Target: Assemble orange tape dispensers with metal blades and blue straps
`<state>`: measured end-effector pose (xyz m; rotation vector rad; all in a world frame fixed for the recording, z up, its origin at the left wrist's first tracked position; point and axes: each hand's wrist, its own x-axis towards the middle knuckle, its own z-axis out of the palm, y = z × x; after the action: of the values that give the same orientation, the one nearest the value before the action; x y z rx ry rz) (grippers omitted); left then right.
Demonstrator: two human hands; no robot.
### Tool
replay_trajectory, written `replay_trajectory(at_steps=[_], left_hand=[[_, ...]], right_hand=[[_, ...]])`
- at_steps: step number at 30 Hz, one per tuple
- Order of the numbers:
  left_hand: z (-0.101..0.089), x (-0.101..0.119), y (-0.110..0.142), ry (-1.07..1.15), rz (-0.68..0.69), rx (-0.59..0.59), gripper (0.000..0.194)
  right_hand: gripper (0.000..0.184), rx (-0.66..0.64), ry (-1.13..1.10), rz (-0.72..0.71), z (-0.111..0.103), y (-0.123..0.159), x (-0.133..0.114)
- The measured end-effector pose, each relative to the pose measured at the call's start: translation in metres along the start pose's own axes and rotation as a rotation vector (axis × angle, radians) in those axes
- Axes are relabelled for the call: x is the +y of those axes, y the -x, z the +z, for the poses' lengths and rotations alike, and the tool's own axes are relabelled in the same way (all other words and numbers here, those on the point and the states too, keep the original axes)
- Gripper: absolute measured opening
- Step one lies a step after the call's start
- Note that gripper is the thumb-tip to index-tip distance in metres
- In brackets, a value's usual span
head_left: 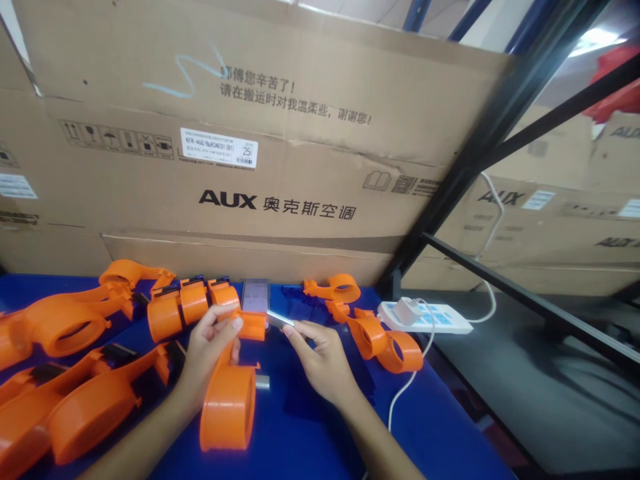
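Note:
My left hand (pixel 209 341) is closed around the handle end of an orange tape dispenser (pixel 227 410), whose round hub hangs toward me above the blue tabletop. Between the thumb and fingers of my right hand (pixel 325 363) is a small serrated metal blade (pixel 280 319). The blade's left end is close to the dispenser's flat orange end; whether they touch I cannot tell. A second short metal strip (pixel 263 382) shows beside the hub. Part of the dispenser's handle is hidden by my left fingers.
More orange dispensers (pixel 83 420) lie at left, several with dark pieces fitted; others (pixel 370 333) are at right. A phone (pixel 255 295) lies at the back. A white power strip (pixel 430 319) with plug and cable sits at the table's right edge. Large cardboard boxes (pixel 280 167) stand behind.

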<state>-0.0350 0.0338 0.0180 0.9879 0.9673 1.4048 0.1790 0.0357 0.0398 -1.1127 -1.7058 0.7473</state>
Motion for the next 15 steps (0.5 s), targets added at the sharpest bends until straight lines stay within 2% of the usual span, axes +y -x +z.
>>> replay_trajectory(at_steps=[8,15], left_hand=[[0.0,-0.003,-0.005,-0.029,0.008,-0.049,0.039],[0.003,-0.016,-0.005,-0.02,0.014,-0.066,0.048]], right_hand=[[0.041,-0.084,0.065,-0.037,-0.006,0.0,0.001],[0.036,-0.072,-0.063,0.04,0.004,0.001,0.007]])
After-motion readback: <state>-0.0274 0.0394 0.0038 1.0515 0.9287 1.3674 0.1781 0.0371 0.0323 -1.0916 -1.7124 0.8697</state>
